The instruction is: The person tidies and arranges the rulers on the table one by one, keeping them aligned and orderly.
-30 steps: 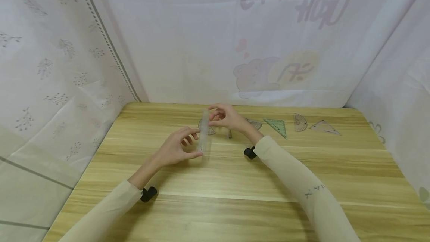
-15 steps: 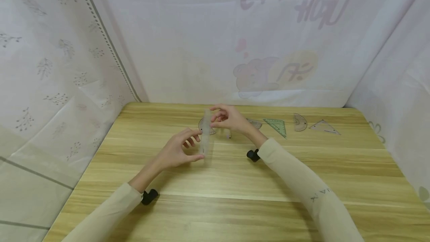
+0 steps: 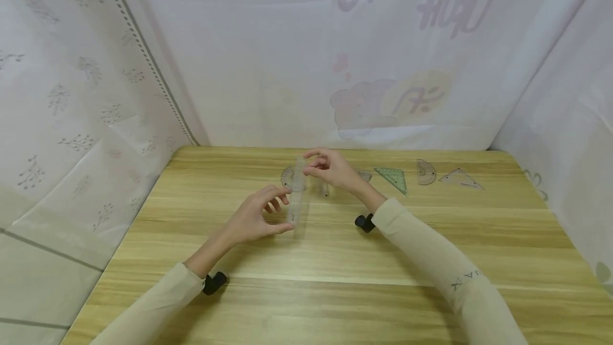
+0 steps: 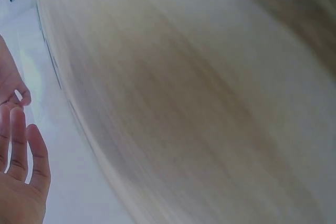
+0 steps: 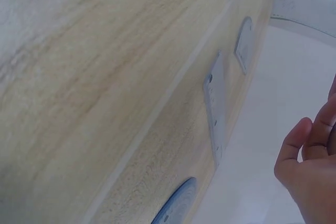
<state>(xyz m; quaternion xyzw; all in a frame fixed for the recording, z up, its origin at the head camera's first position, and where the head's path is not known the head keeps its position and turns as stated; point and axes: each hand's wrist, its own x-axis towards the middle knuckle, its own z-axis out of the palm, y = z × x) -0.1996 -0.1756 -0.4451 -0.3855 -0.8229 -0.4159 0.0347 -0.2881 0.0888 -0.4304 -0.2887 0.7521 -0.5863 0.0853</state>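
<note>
A clear ruler [image 3: 297,196] is held up off the table between both hands in the head view, its long side running away from me. My left hand [image 3: 254,214] holds it at the near part, thumb near the bottom end and index finger on the left edge. Toward the far end, my right hand [image 3: 335,170] holds it with thumb and index finger at the right edge. In the left wrist view the left hand [image 4: 23,182] shows several extended fingers. The right wrist view shows the right hand [image 5: 315,166] with bent fingers; the ruler cannot be made out there.
Along the back of the wooden table [image 3: 335,302] lie a clear protractor [image 3: 287,177], a small ruler [image 3: 326,189], a partly hidden protractor [image 3: 365,176], a green set square [image 3: 392,179], another protractor [image 3: 425,172] and a clear set square [image 3: 461,179]. A curtain [image 3: 268,68] hangs behind.
Both hands have shifted slightly to the right with the held ruler. The view has tilted a little; the things lying on the table stay where they were.
</note>
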